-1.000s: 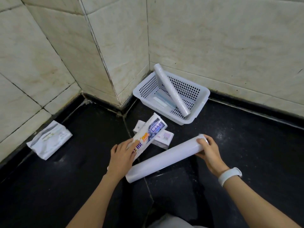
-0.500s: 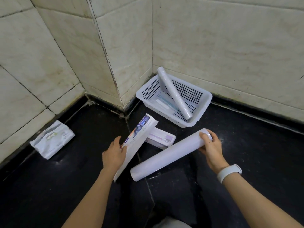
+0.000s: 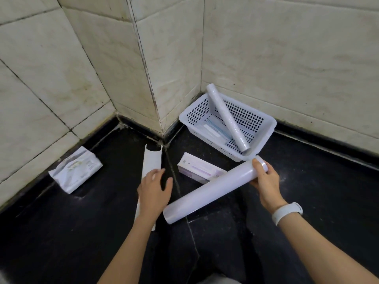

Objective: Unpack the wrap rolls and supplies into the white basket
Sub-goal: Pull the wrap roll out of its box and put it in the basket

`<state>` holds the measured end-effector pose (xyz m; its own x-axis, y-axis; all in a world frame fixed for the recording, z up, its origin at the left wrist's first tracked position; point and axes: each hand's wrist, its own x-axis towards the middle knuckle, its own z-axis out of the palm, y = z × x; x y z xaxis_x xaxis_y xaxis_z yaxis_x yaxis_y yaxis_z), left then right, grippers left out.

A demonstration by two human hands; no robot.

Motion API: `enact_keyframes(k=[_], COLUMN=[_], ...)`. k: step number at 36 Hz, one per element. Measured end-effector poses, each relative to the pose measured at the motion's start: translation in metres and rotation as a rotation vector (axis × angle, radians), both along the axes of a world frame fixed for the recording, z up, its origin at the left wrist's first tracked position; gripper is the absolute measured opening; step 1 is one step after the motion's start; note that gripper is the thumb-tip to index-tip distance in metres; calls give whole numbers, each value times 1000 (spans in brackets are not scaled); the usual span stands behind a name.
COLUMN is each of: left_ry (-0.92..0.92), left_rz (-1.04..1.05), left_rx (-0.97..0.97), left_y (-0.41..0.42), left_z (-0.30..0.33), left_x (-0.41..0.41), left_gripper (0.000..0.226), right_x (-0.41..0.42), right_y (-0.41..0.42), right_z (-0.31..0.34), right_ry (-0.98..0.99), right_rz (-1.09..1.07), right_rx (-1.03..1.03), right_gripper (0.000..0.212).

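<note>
- Head view, step in hand: the right hand [image 3: 264, 181] grips the far end of a white wrap roll [image 3: 213, 189], thumb on top and fingers curled under it. The roll slants down toward the person, its near end low over the dark floor [image 3: 307, 181]; whether that end touches the floor cannot be told. Judged from this, the roll is out of its packaging and the step is carrying it to the basket.
- Head view, the other hand: the left hand [image 3: 154, 190] is spread, fingers loosely apart, palm down over an empty carton sleeve [image 3: 150, 162] that lies flat on the floor. It appears to rest on the sleeve or hover just above it; it pinches nothing.
- Head view, goal: the white basket [image 3: 264, 138] sits in the wall corner, just beyond the right hand. It already holds a thinner wrap roll [image 3: 227, 119], propped slantwise with its upper end above the rim, and a flat packet [image 3: 211, 130] on the bottom.
- Head view, next move (judgement): the held roll needs lifting over the near rim and laying beside the propped roll, so a slanted placement is likely.
- Head view, left to do: a boxed item [image 3: 196, 167] lies on the floor between the two hands, partly under the held roll, and a white pouch [image 3: 74, 169] lies well apart, by the left wall.
</note>
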<state>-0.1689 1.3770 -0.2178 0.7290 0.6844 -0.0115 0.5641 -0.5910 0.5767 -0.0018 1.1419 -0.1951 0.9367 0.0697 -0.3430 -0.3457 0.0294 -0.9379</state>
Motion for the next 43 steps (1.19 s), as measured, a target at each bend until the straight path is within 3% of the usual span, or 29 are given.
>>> enact_keyframes(k=[3,6,12,16,19,25,27,30,34,43], left_ry=[-41,113,73,4,-49,-68,-83,-58,19,273], left_rz=[-300,-565,-575,-544,-530,-601,-655,-627,-446,-405], left_rx=[-299,-336,-535,-767,-852,-759,-623,-280,-136,66], left_y=[-24,-48,-65,-71,-77,-73,-64,-41,-14,16], left_z=[15,23,23,26,34,56,65,66,62,19], left_x=[11,24,37,48,64,104,119,143,168,213], left_gripper=[43,52,58,66,61,49,39,44,42,52], right_x=[2,6,14,16,12,34,52,84,127,180], right_y=[2,4,0,1,13,37,42,53,74,124], right_z=[5,14,39,56,61,82,92,104,110,65], right_ry=[-13,-40,-22,-22,-33,-261,-377,-497,-612,-741], right_rz=[-10,-20,63,304,513,548,532,455,379,634], right_rx=[14,38,219,300,198,-88,-133,-150,-159,-431], right_gripper=[44,42,43,33,30,36,35,31,38,58])
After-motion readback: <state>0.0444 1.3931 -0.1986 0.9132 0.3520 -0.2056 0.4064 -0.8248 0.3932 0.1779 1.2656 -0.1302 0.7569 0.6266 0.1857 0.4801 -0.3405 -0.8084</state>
